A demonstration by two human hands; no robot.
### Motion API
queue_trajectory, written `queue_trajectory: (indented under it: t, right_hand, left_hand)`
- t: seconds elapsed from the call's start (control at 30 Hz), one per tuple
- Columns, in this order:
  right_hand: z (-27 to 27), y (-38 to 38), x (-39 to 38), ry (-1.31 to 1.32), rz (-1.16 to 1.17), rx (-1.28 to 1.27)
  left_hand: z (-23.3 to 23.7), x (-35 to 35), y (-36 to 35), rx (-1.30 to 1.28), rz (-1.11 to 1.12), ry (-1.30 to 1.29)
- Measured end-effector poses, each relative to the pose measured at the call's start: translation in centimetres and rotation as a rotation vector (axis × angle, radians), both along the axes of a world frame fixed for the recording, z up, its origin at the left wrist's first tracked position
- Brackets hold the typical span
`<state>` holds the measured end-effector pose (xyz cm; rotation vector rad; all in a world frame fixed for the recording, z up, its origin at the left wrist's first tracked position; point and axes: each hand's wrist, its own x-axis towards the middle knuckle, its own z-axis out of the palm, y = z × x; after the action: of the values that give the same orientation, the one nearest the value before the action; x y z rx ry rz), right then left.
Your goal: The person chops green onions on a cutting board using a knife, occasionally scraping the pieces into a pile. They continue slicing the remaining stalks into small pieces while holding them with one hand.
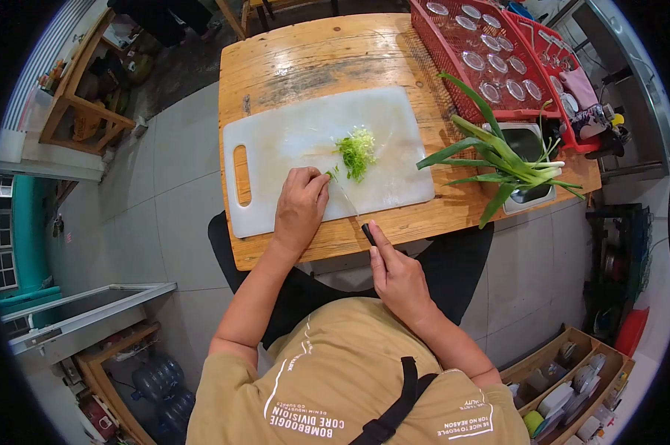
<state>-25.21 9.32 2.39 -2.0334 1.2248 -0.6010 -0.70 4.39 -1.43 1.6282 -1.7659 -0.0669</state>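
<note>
A white cutting board (283, 141) with a handle slot lies on the wooden table. On its left half my left hand (302, 204) is closed, fingertips pressed down on a short end of green onion (330, 173), most of which the fingers hide. My right hand (400, 274) grips a knife (368, 233) by its black handle at the board's near edge. The thin blade slants up and left, its tip close to the left fingertips. Just beyond the blade sits a small heap of chopped green onion (358, 153), pale at the top and green below.
To the right, a bunch of long green onions (509, 169) lies across a metal container (524, 137). A red plastic basket (454, 93) of upside-down glasses stands at the far right, with another red basket (569, 137) beside it. The wooden table (313, 59) has a near edge close to my body.
</note>
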Motion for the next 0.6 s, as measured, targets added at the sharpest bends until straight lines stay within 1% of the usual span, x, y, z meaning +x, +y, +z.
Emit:
queue_trajectory:
  t: [0.27, 0.47, 0.6]
  right_hand:
    - [-0.4, 0.0, 0.2, 0.029, 0.016, -0.011]
    - [0.1, -0.3, 0.6, 0.126, 0.025, 0.004]
    - [-0.3, -0.6, 1.4, 0.144, 0.023, -0.073]
  left_hand:
    - [-0.1, 0.1, 0.0, 0.032, -0.016, 0.000]
    - [0.2, 0.2, -0.1, 0.041, -0.020, -0.010]
    - [0.4, 0.0, -0.2, 0.044, -0.023, -0.023]
